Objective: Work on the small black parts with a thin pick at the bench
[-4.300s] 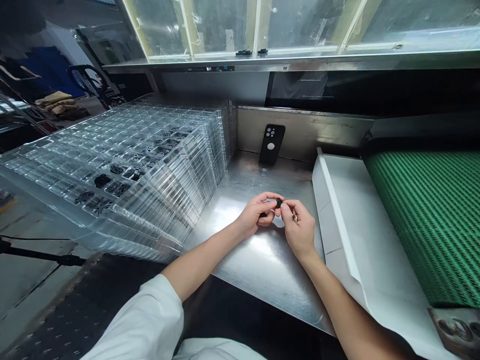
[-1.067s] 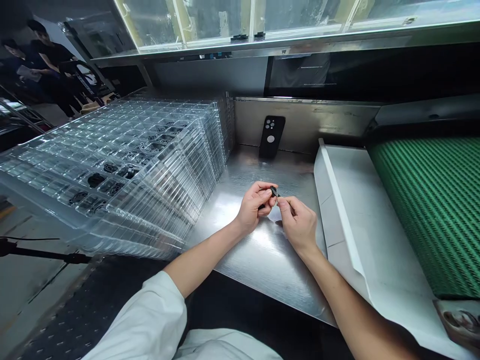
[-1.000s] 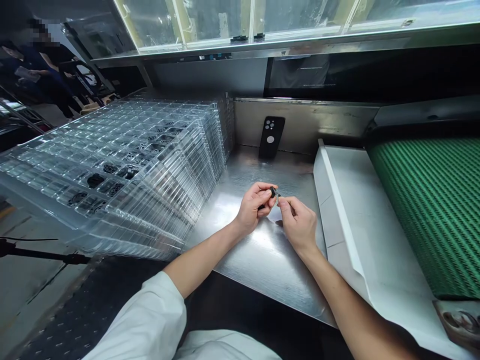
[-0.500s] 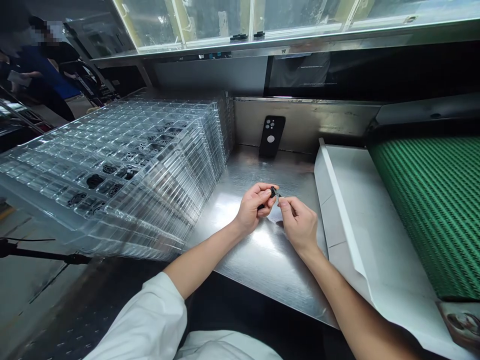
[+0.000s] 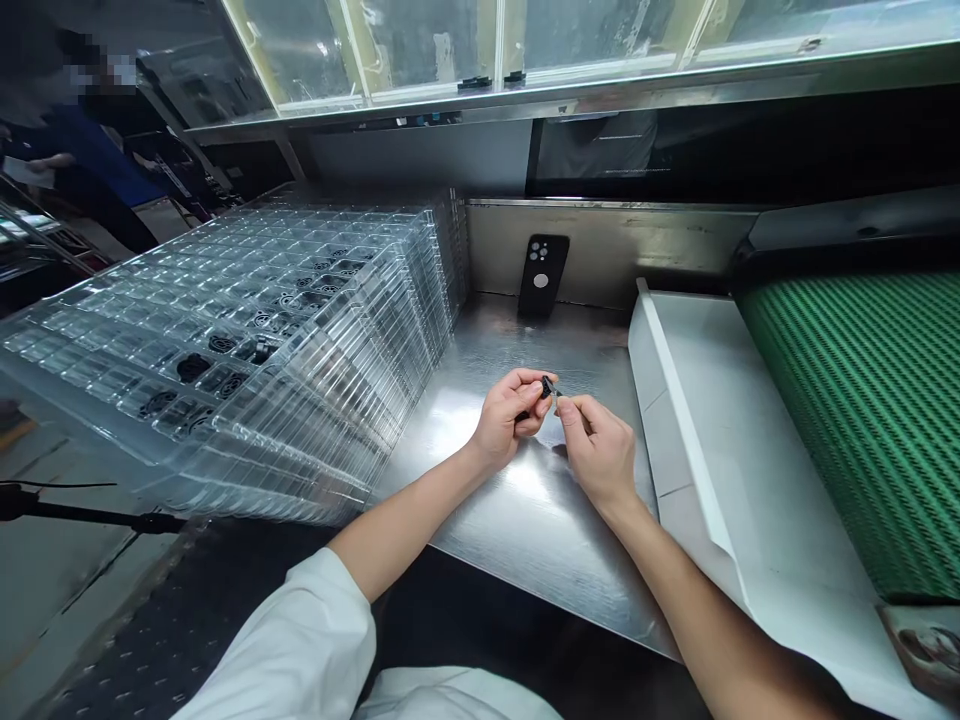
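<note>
Above the metal work surface [image 5: 480, 510], my left hand [image 5: 506, 415] is closed around a small black part [image 5: 547, 385], held between thumb and forefinger. Another dark bit shows under its curled fingers, mostly hidden. My right hand [image 5: 600, 450] sits just to the right, thumb and forefinger pinched together at the part's edge. A thin, light-coloured sliver shows between the two hands; whether it belongs to the part or is a separate thing I cannot tell. What the right fingers grip is too small to name.
A tall stack of clear plastic trays [image 5: 390, 330] stands on the left, with several round black parts [image 5: 193, 367] in the top one. A black phone [image 5: 543, 275] leans against the back wall. To the right are a white chute [image 5: 705, 400] and a green conveyor belt [image 5: 840, 400]. People stand far left.
Both hands keep nearly the same place and grip. The light sliver between them shows slightly more. The view has shifted a little, and a person at the far left has moved slightly.
</note>
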Tool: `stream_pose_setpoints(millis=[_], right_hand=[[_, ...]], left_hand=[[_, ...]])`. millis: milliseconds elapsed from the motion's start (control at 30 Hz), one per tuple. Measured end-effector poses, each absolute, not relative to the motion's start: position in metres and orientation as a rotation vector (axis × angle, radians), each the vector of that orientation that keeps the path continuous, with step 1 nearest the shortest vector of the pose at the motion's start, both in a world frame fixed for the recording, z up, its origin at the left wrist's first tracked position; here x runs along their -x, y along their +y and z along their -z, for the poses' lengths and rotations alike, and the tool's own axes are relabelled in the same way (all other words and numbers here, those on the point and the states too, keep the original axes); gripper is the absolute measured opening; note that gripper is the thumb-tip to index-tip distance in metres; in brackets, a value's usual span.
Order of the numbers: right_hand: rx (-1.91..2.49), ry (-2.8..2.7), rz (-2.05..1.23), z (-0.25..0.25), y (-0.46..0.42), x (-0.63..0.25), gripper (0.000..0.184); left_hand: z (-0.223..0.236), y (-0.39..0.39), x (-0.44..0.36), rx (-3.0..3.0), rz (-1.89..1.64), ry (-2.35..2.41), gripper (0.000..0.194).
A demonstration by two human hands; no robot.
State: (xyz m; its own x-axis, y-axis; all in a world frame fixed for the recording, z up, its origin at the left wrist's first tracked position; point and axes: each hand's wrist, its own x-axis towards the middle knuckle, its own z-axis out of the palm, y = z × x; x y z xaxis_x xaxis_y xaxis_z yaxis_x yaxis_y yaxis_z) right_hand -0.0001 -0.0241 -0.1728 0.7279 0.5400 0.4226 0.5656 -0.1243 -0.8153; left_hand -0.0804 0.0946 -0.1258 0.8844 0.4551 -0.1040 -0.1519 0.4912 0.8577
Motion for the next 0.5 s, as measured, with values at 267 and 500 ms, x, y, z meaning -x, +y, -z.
stream_pose_setpoints(millis=[267, 500], right_hand=[[1.76, -0.827, -0.032, 0.172, -0.026, -0.002, 0.054], [1.764, -0.723, 0.004, 0.188, -0.025, -0.012, 0.038]], left_hand=[[0.131, 0.095, 0.077, -0.965, -0.364, 0.384, 0.048], [0.145, 0.105, 0.072, -0.958, -0.158, 0.298, 0.044]])
